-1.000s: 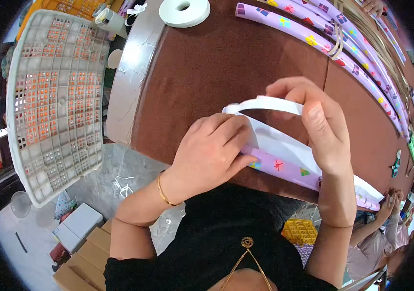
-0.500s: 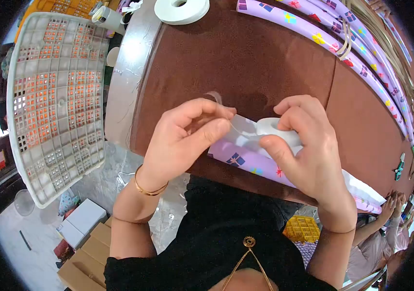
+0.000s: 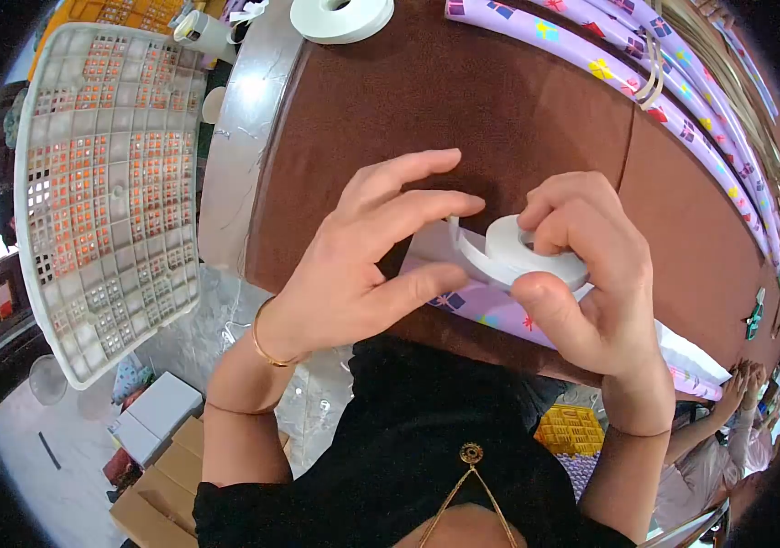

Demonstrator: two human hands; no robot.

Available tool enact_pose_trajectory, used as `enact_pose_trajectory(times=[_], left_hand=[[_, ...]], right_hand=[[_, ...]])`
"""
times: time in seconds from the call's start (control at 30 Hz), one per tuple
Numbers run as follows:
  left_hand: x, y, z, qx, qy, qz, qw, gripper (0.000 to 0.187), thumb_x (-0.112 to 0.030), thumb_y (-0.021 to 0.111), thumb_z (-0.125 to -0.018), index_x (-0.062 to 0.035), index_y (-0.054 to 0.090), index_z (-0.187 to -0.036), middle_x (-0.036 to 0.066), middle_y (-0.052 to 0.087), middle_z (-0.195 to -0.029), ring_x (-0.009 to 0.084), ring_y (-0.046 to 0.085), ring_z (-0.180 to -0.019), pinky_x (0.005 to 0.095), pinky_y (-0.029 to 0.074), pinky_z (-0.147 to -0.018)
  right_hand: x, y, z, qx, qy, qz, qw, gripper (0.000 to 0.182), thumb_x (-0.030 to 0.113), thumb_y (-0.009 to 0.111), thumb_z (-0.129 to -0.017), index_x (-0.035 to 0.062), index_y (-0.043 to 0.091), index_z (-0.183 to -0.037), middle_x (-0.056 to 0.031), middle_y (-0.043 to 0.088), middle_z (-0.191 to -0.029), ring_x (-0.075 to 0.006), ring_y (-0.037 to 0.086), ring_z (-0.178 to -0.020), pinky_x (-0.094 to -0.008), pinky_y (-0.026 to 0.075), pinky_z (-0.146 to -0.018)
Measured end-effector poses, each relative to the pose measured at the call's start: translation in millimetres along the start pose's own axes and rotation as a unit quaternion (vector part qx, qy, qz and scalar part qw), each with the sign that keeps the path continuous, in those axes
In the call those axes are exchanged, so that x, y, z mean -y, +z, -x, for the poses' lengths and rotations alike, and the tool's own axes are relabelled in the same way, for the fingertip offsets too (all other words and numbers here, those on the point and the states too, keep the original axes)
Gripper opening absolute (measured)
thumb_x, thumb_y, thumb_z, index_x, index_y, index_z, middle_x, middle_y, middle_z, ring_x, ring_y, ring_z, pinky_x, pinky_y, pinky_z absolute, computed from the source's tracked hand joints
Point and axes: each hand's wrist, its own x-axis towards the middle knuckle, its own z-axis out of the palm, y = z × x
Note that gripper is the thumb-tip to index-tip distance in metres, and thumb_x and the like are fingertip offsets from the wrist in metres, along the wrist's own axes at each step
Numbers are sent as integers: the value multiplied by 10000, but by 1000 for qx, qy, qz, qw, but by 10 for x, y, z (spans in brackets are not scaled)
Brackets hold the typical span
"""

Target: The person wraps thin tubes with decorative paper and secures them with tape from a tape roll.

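My right hand point(image 3: 591, 265) grips a roll of white tape point(image 3: 505, 242), its thumb on the near face and fingers curled into the core. A short free end of tape point(image 3: 465, 245) sticks out to the left of the roll. Facing it, my left hand point(image 3: 362, 247) is open, thumb and fingers spread, the fingertips close to that tape end. Beneath both hands, along the table's near edge, lies lilac gift-print paper point(image 3: 481, 309), partly covered by the roll and my right hand.
Another white tape roll point(image 3: 342, 20) lies at the far edge of the brown table point(image 3: 408, 100). Long rolls of the printed paper point(image 3: 581, 59) line the right back. Green-handled pliers point(image 3: 755, 313) rest at the right, near another person's hands point(image 3: 744, 388). A white plastic crate point(image 3: 116, 192) stands left.
My left fingers have opened from a pinch and spread apart. The thin curled strip by them is out of sight. The tape roll has shifted slightly right and tilted, its free end now showing.
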Motion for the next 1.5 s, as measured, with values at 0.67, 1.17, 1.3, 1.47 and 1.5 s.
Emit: enact_pose_trajectory(times=[0.67,1.17,1.3,1.47,1.5], left_hand=[[-304,-129,-175,26,-105,124,986,123,-68,690,-846,-1,595,-805,76,626,-951,98,567,-814,234,446,-666],[-450,-123,-243,-32,-235,138,962,314,-121,781,-798,-5,670,-1068,60,682,-1015,59,612,-818,227,499,-664],[-333,-38,-250,-53,56,56,995,438,-68,842,-686,-19,674,-1087,83,689,-1010,156,659,-860,280,515,-759],[-383,34,-230,-66,24,84,994,204,-3,795,-713,-16,683,-883,69,670,-834,164,649,-791,276,507,-704],[-389,44,-224,-69,38,53,995,202,-3,795,-713,-22,684,-881,67,669,-835,158,646,-783,275,508,-698]], right_hand=[[191,-82,30,54,211,-325,920,492,310,613,-875,9,482,-1242,-40,538,-870,-90,502,-835,-246,399,-743],[118,-79,21,89,184,-227,952,317,247,589,-944,31,510,-1163,-24,524,-999,-105,489,-930,-255,410,-841],[111,-84,34,79,172,-247,950,316,250,589,-938,31,516,-1154,-26,534,-1006,-109,499,-944,-259,410,-851],[146,-79,28,56,144,-270,950,258,132,578,-924,16,548,-1153,-109,617,-947,-176,582,-853,-322,482,-822],[136,-81,26,74,138,-255,954,323,187,593,-924,7,539,-1187,-80,601,-964,-153,576,-883,-291,466,-819]])
